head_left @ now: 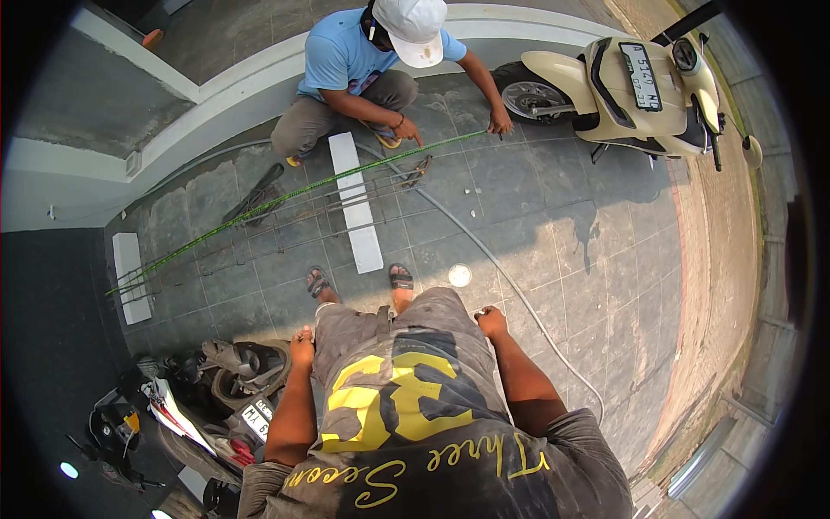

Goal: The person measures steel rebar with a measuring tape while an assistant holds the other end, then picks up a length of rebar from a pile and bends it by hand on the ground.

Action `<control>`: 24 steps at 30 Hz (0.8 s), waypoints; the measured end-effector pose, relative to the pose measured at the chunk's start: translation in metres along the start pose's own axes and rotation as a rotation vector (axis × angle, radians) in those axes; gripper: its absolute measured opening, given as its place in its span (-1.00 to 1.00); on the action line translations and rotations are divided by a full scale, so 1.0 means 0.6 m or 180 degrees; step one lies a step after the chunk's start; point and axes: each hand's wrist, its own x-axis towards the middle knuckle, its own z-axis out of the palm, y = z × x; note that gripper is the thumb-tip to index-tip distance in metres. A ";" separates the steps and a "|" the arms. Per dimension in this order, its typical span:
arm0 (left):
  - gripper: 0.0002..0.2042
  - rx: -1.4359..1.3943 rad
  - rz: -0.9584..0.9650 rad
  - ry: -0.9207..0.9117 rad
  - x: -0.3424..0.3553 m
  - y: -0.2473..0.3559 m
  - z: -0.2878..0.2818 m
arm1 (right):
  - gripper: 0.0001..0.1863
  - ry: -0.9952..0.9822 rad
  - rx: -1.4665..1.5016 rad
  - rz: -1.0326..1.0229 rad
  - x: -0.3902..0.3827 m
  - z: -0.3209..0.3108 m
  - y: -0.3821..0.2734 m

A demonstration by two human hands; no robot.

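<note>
A person stands on a grey tiled floor, seen from above, with both arms hanging at the hips. The left hand hangs loosely curled and holds nothing; the right hand is closed into a loose fist, and whether it grips anything cannot be told. Just ahead of the sandalled feet, a bundle of long steel rods lies across the floor, resting on two white blocks, with a green rod laid along the top. At the far edge of the floor a crouching co-worker in a blue shirt presses a hand on the rods and stretches the other hand to the green rod's end. To work the rods well, it seems wise to crouch close and steady them on the blocks. A thin hose curves across the floor beside the right hand, a trip risk. A small round white lid lies near the feet. A cream scooter stands at the far right corner, and a dark motorbike crowds the near left.
</note>
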 end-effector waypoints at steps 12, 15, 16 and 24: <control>-0.66 -0.0041 0.0037 -0.0031 0.016 -0.004 -0.003 | -0.54 0.0033 -0.0137 -0.0098 0.010 0.000 0.000; -0.67 -0.0143 -0.0019 -0.0030 0.009 0.006 -0.001 | -0.54 -0.0073 -0.0049 -0.0017 0.024 0.003 0.006; -0.67 -0.0160 -0.0058 -0.0063 0.008 0.008 -0.001 | -0.55 -0.0053 -0.0011 -0.0087 0.031 0.006 0.013; -0.68 -0.0082 -0.0006 -0.0054 0.009 0.004 0.002 | -0.57 -0.0031 0.0128 -0.0193 0.051 0.017 0.034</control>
